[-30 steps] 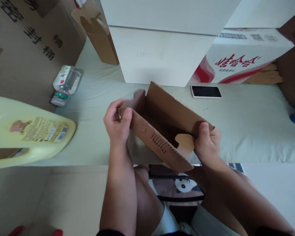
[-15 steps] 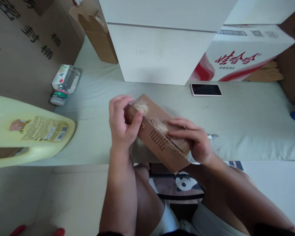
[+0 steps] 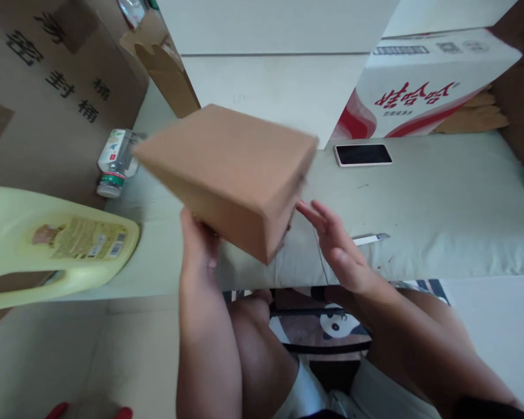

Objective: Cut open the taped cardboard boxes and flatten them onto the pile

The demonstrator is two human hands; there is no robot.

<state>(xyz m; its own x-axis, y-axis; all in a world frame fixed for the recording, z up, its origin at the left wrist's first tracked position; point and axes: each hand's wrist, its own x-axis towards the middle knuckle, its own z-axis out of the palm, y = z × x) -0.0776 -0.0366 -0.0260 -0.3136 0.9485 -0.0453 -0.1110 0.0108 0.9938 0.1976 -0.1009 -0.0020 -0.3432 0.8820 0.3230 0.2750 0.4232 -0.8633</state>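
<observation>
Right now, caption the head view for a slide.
Left hand holds a box from below, right hand open beside it; phone and knife on the cloth.

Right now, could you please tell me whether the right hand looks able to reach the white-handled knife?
Probably yes: the right hand appears open beside the cardboard box, and the knife lies close by on the cloth, with nothing visible in between.

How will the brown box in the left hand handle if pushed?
The brown box is probably light for its size: the left hand alone seems to bear it. It should feel fairly stiff, its faces flat and edges straight. Matte sides suggest decent grip.
</observation>
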